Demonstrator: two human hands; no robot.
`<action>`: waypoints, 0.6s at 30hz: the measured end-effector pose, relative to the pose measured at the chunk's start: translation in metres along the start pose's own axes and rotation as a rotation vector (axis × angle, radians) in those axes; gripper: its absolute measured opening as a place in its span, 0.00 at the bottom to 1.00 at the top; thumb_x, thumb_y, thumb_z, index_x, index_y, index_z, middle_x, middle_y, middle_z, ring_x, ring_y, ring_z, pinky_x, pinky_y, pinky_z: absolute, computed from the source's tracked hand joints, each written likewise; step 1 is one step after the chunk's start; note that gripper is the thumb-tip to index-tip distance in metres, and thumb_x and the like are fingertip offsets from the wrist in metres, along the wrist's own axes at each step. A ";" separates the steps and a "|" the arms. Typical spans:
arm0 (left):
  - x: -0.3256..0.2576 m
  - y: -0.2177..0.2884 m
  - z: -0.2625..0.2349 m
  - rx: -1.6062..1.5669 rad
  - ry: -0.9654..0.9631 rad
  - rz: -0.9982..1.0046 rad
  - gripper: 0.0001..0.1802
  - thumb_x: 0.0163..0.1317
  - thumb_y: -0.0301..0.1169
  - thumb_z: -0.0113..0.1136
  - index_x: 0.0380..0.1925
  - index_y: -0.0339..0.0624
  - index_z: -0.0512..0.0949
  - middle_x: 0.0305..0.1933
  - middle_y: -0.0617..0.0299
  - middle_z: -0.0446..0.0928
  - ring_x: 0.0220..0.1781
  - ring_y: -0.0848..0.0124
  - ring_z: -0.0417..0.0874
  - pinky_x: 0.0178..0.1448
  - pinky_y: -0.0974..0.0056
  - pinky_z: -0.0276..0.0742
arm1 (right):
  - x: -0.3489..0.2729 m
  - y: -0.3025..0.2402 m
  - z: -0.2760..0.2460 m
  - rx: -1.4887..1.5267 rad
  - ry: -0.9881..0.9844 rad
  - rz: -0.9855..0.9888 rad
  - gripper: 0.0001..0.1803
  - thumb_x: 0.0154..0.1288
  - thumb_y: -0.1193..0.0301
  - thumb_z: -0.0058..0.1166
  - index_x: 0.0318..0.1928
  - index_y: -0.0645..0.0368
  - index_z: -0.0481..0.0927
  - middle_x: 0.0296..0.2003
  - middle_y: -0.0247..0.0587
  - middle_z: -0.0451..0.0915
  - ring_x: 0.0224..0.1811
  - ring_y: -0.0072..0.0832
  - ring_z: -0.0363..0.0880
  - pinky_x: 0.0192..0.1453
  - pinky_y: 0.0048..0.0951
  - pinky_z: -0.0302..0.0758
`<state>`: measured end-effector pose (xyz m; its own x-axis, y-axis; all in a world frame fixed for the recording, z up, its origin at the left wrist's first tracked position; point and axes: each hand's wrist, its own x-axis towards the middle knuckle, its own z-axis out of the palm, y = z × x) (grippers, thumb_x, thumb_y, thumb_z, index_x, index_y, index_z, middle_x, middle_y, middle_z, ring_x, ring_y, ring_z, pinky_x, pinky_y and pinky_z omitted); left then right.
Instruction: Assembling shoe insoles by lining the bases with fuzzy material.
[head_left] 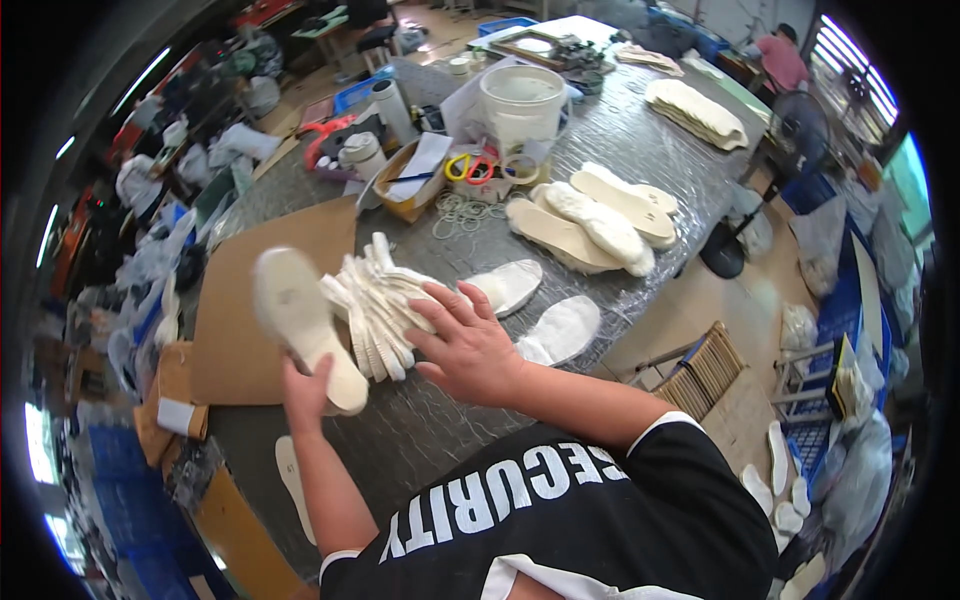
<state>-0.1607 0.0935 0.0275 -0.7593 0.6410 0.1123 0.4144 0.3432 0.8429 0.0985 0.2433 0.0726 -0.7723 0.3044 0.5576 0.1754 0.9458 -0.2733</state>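
My left hand [307,388] grips a cream insole [297,312] by its heel end and holds it raised over the left part of the table; its toe end is blurred. Next to it, a row of white, fluffy-edged insoles [372,308] stands on edge, packed together. My right hand [472,345] reaches over the right end of that row with fingers spread, holding nothing; whether the fingertips touch the row I cannot tell. Two white insoles, one farther [508,284] and one nearer [562,328], lie flat beyond my right hand. Another thin insole [292,480] lies near my left forearm.
A pile of insoles [590,222] rests at the right, with another stack [695,112] farther back. Behind the row are scissors [470,168], a white bucket [522,108] and a cardboard box [410,180]. Brown cardboard [270,300] covers the table's left. A fan [800,130] stands beyond the right edge.
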 end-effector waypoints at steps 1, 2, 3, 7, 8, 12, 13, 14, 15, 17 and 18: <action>0.015 -0.010 -0.004 -0.018 -0.020 0.009 0.29 0.58 0.35 0.65 0.55 0.31 0.68 0.57 0.47 0.74 0.57 0.57 0.76 0.62 0.58 0.68 | -0.012 0.008 0.002 0.071 -0.047 0.082 0.24 0.53 0.61 0.59 0.51 0.54 0.76 0.59 0.48 0.68 0.69 0.44 0.58 0.72 0.56 0.48; 0.030 -0.027 -0.010 0.130 -0.050 -0.014 0.25 0.60 0.33 0.62 0.54 0.29 0.71 0.53 0.50 0.76 0.55 0.61 0.76 0.61 0.60 0.69 | -0.025 0.017 0.005 0.052 -0.096 0.159 0.23 0.52 0.61 0.62 0.50 0.53 0.77 0.57 0.47 0.69 0.68 0.43 0.60 0.71 0.54 0.50; 0.032 -0.028 -0.001 0.409 0.064 0.103 0.26 0.60 0.34 0.62 0.53 0.29 0.71 0.53 0.49 0.76 0.54 0.60 0.77 0.60 0.60 0.70 | -0.043 0.031 0.010 0.028 -0.147 0.247 0.23 0.50 0.61 0.65 0.48 0.52 0.78 0.56 0.46 0.71 0.66 0.42 0.63 0.70 0.53 0.51; 0.022 0.020 0.054 0.289 -0.007 0.261 0.23 0.59 0.33 0.64 0.50 0.30 0.74 0.49 0.49 0.77 0.50 0.61 0.77 0.58 0.61 0.71 | -0.109 0.103 -0.001 0.046 0.023 0.631 0.20 0.41 0.66 0.71 0.38 0.53 0.81 0.46 0.42 0.79 0.53 0.40 0.75 0.56 0.42 0.68; 0.020 0.004 0.078 -0.001 -0.145 0.149 0.20 0.59 0.32 0.63 0.49 0.32 0.75 0.49 0.48 0.77 0.53 0.58 0.76 0.59 0.58 0.70 | -0.117 0.123 -0.010 -0.072 0.128 0.641 0.19 0.40 0.67 0.71 0.36 0.55 0.82 0.44 0.42 0.79 0.51 0.40 0.76 0.54 0.40 0.70; -0.021 0.074 0.187 -0.168 -0.724 0.152 0.18 0.58 0.29 0.63 0.47 0.30 0.76 0.40 0.56 0.82 0.40 0.72 0.81 0.45 0.67 0.78 | -0.134 0.200 -0.044 -0.413 0.069 0.864 0.36 0.41 0.67 0.72 0.55 0.55 0.73 0.56 0.50 0.71 0.61 0.46 0.67 0.62 0.46 0.64; -0.026 0.089 0.211 -0.135 -0.863 0.135 0.20 0.59 0.30 0.63 0.49 0.30 0.75 0.41 0.55 0.82 0.42 0.71 0.82 0.47 0.66 0.78 | -0.135 0.216 -0.049 -0.502 -0.002 0.779 0.37 0.42 0.68 0.71 0.57 0.52 0.72 0.58 0.49 0.69 0.63 0.46 0.64 0.65 0.47 0.61; -0.031 0.091 0.237 -0.201 -0.955 0.037 0.24 0.59 0.31 0.63 0.53 0.30 0.73 0.43 0.53 0.81 0.43 0.69 0.82 0.49 0.66 0.78 | -0.133 0.233 -0.052 -0.584 -0.071 0.682 0.38 0.42 0.68 0.71 0.59 0.49 0.71 0.60 0.48 0.67 0.65 0.46 0.62 0.67 0.48 0.58; -0.033 0.094 0.264 -0.270 -1.053 -0.027 0.25 0.61 0.30 0.62 0.56 0.29 0.69 0.45 0.57 0.79 0.46 0.71 0.80 0.50 0.68 0.76 | -0.138 0.255 -0.053 -0.648 -0.120 0.558 0.29 0.50 0.69 0.64 0.56 0.48 0.74 0.58 0.47 0.71 0.63 0.45 0.67 0.64 0.47 0.64; -0.034 0.109 0.306 -0.397 -1.042 -0.279 0.25 0.62 0.29 0.61 0.57 0.27 0.69 0.45 0.56 0.78 0.46 0.71 0.79 0.50 0.68 0.76 | -0.136 0.285 -0.060 -0.391 -0.208 0.733 0.24 0.54 0.70 0.60 0.54 0.50 0.76 0.54 0.48 0.75 0.59 0.46 0.71 0.60 0.45 0.68; -0.032 0.116 0.329 -0.528 -1.026 -0.521 0.25 0.62 0.29 0.61 0.57 0.26 0.68 0.46 0.56 0.77 0.47 0.70 0.79 0.49 0.68 0.76 | -0.134 0.299 -0.066 -0.140 -0.295 0.906 0.20 0.57 0.70 0.55 0.52 0.53 0.77 0.51 0.49 0.78 0.55 0.46 0.75 0.56 0.44 0.72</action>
<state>0.0765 0.3381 -0.0517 0.0632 0.8302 -0.5539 -0.2454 0.5509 0.7977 0.2947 0.4931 -0.0327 -0.4266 0.9034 -0.0442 0.8376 0.3761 -0.3962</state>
